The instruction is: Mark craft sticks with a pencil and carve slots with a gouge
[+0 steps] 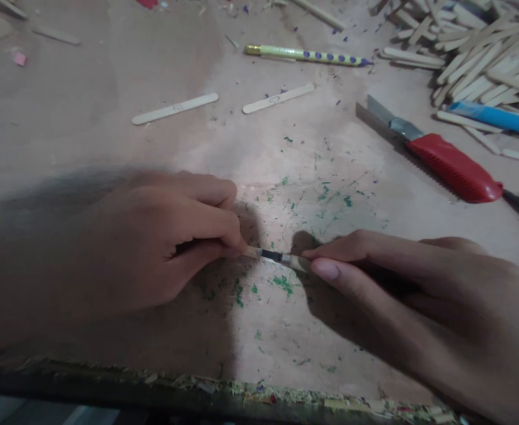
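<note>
Between my hands is a thin wooden stick (300,262) with a dark band near its middle. My left hand (180,236) pinches its left end between thumb and fingers, and my right hand (387,283) pinches its right end between thumb and forefinger. The stick is held low over the wooden table (86,147), nearly level. Beyond the hands lie two flat wooden sticks with small dark drawn marks, a left one (175,109) and a right one (278,98). Green flecks are scattered around the held stick.
A red-handled cutter (454,168) with its blade out lies beyond my right hand. Farther back are a yellow-green pencil (308,55), a heap of wooden sticks (485,59) and a blue object (498,117). Shavings line the table's near edge (224,386).
</note>
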Tool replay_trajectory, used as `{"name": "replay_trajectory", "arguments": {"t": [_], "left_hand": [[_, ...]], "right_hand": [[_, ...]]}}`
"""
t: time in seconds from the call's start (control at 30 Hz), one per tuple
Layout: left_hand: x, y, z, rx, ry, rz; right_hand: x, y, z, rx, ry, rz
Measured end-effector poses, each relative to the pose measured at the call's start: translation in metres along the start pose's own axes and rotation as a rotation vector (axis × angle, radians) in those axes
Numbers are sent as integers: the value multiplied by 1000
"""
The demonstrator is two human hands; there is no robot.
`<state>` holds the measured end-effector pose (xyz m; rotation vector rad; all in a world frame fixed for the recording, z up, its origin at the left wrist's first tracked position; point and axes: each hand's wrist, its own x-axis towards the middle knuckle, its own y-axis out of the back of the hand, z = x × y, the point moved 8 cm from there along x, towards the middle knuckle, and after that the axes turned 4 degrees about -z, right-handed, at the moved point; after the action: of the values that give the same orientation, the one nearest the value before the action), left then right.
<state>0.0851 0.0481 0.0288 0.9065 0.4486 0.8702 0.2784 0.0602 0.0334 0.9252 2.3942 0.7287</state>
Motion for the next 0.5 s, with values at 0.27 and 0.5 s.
{"name": "replay_trajectory", "arguments": {"t": [0.27, 0.5], "left_hand": [[0, 1, 1, 4, 4, -5], [2, 1, 1, -44, -27, -21]], "right_hand": [[2, -1, -2, -34, 26, -6], [1, 16, -1, -130, 86, 94]]}}
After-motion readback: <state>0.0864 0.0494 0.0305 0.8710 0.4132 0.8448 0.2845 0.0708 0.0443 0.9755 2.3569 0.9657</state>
